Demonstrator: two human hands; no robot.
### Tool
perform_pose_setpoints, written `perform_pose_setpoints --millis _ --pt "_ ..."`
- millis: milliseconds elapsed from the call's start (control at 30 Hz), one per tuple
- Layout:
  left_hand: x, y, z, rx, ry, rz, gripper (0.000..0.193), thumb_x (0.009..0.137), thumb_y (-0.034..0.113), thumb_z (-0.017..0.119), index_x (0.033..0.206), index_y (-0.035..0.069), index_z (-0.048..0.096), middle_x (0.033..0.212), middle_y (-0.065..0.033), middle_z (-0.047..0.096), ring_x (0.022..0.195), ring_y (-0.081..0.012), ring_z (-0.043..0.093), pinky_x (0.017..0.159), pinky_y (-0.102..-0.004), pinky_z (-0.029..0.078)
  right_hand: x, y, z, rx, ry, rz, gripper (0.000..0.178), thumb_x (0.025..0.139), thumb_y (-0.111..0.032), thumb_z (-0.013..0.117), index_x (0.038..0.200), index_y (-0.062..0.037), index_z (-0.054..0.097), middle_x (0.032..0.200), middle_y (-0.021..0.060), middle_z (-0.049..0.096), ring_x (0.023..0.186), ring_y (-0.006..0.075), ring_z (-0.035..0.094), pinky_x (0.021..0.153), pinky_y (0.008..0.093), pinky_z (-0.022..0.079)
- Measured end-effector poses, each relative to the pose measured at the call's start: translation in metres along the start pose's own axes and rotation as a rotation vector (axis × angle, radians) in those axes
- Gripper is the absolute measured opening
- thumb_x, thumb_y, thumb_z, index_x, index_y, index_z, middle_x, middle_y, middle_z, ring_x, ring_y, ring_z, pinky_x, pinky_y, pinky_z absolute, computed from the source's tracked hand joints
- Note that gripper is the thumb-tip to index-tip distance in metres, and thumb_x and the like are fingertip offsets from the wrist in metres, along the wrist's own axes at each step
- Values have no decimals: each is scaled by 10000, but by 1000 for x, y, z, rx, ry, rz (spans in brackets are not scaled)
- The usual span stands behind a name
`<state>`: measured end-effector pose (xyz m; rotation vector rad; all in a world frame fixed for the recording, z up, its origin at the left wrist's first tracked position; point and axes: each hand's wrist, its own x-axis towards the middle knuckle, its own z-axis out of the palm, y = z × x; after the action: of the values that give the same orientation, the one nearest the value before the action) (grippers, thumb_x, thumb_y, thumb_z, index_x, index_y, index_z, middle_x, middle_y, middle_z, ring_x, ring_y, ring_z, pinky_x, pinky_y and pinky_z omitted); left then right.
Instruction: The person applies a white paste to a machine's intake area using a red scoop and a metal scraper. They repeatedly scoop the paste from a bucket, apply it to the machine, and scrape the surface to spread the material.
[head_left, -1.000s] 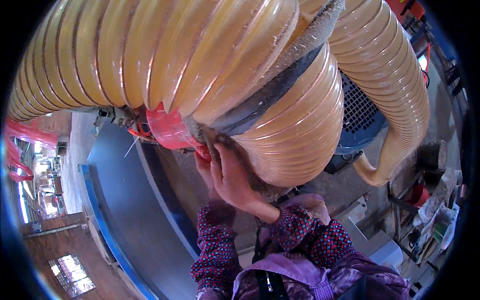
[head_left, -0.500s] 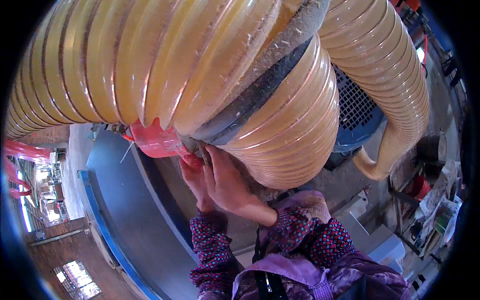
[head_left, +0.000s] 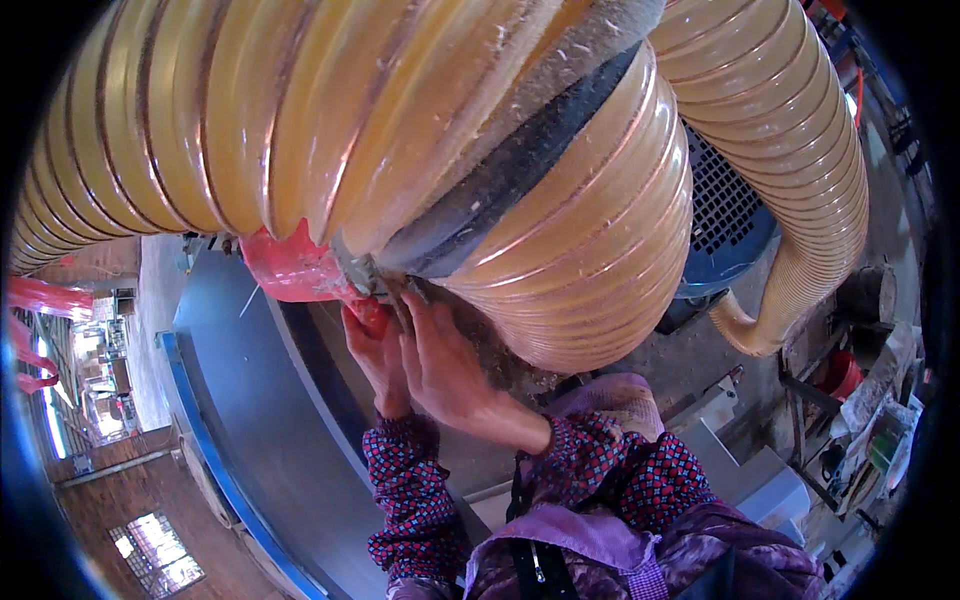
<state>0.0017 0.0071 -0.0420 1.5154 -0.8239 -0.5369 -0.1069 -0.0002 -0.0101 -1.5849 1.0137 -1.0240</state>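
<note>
Red plastic (head_left: pixel 292 265), shiny and baglike, narrows to a gathered end under a big yellow ribbed hose (head_left: pixel 300 120). My left hand (head_left: pixel 380 360) is closed around that gathered end. Beside it, nearly touching, my right hand (head_left: pixel 455 375) has its fingers pressed together around a thin greyish piece, whose kind I cannot make out. Both hands are just below the dusty dark pipe joint (head_left: pixel 440 240) where the hoses meet. The hoses overhang the fingertips and hide part of them.
A second yellow hose (head_left: pixel 590 270) bulges close to my right hand, and another (head_left: pixel 780 130) curves down at the right. Behind it is a blue housing with a black grille (head_left: pixel 720 200). A blue-edged metal panel (head_left: pixel 250 400) stands at the left. A red bucket (head_left: pixel 840 373) sits far right.
My left hand has shifted slightly left, along with the red plastic's gathered end. My right hand stays close beside it. The view has moved a little, so the hoses appear slightly displaced.
</note>
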Motion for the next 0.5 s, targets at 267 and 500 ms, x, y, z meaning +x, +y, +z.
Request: perform_pose_setpoints --millis 267,500 --pt "3 1 1 22 -15 21 376 772 67 638 1105 -2 476 960 -51 585 847 -113 545 736 -242 449 5 -3 -7 24 -31 7 476 844 -102 458 1278 25 308 1024 293 451 901 476 486 769 508 422" --pt "4 8 8 -20 -15 -12 343 782 41 617 1096 6 482 986 -52 583 875 -109 540 756 -243 445 7 1 -5 32 -27 19 474 840 -86 458 1279 21 314 1056 301 452 971 472 464 832 499 402"
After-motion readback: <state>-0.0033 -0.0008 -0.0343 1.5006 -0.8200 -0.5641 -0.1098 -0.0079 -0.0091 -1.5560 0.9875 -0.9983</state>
